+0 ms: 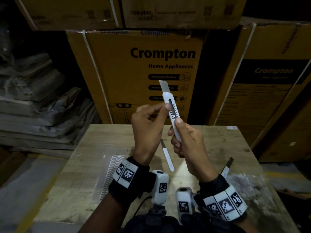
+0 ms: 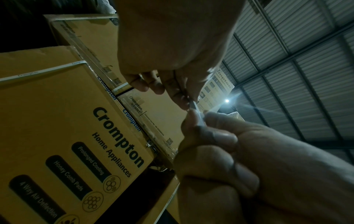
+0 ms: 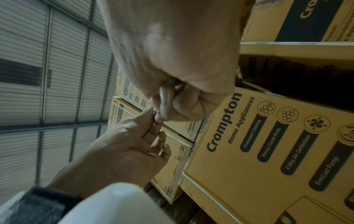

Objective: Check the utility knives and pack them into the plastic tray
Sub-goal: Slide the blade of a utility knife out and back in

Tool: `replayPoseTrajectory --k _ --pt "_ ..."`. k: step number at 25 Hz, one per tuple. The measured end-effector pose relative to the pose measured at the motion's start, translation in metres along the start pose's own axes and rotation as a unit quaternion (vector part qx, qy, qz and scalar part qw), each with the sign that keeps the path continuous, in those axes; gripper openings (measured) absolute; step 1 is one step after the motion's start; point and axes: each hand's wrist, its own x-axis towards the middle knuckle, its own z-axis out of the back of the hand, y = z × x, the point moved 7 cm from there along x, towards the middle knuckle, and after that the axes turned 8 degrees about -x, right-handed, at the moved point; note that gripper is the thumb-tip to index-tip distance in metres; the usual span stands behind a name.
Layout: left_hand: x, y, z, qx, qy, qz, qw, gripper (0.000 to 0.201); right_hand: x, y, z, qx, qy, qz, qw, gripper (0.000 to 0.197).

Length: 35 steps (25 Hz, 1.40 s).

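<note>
Right hand point(image 1: 186, 142): grip clenched round the lower handle of the knife point(image 1: 173, 113), thumb laid up the toothed slider track. Left hand point(image 1: 148, 125): thumb and forefinger pinch the knife's edge just below its nose; the other fingers hang loosely curled. Both wrist views show the fingers meeting on the thin white body, detail too dim to read further.

Knife: white plastic snap-off type, held upright above the surface point(image 1: 210, 148), well clear of it, tip toward 11 o'clock. Blade point(image 1: 164, 85) extended from the nose, bare.

Handling, by judgement: light, stiff, smooth-sided and so somewhat slippery; blade thin, brittle and sharp. Take hold on the plastic body only, low on the handle, thumb on the slider. Retract the blade before packing.

Outward on the surface: a second knife point(image 1: 167, 157) lies flat between the wrists, blade out toward 12 o'clock. A third knife point(image 1: 227, 167) lies at 3 o'clock of the right wrist, partly hidden. Tray point(image 1: 107, 175), clear ribbed plastic, lies at 9 o'clock of the left wrist; contents cannot be told.

Beyond, at 12 o'clock: stacked cartons point(image 1: 151, 64).
</note>
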Motion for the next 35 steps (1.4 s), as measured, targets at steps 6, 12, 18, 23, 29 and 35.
replayPoseTrajectory --k 6,12,18,23,29,35 --pt "-0.002 0.002 -0.004 -0.013 0.008 0.014 1.000 0.010 -0.001 0.004 0.006 -0.006 -0.054 0.041 0.998 0.046" --pt "-0.002 -0.009 -0.012 -0.041 0.031 -0.001 0.999 0.010 -0.008 0.006 0.009 0.014 -0.058 0.044 0.997 0.042" --pt "0.000 -0.007 0.003 -0.058 0.045 -0.024 0.997 0.007 -0.020 -0.004 -0.012 0.024 0.016 0.004 1.000 0.039" --pt "-0.005 0.002 0.016 -0.084 0.024 -0.003 0.996 0.010 -0.026 -0.001 -0.018 -0.021 0.033 -0.013 0.999 0.040" --pt "0.002 -0.011 0.014 -0.107 0.030 -0.009 0.994 0.014 -0.028 0.019 -0.024 -0.024 -0.059 0.048 0.997 0.036" --pt "0.002 -0.002 0.021 -0.105 0.040 -0.004 0.994 0.008 -0.030 0.013 -0.034 -0.014 -0.090 0.050 0.995 0.030"
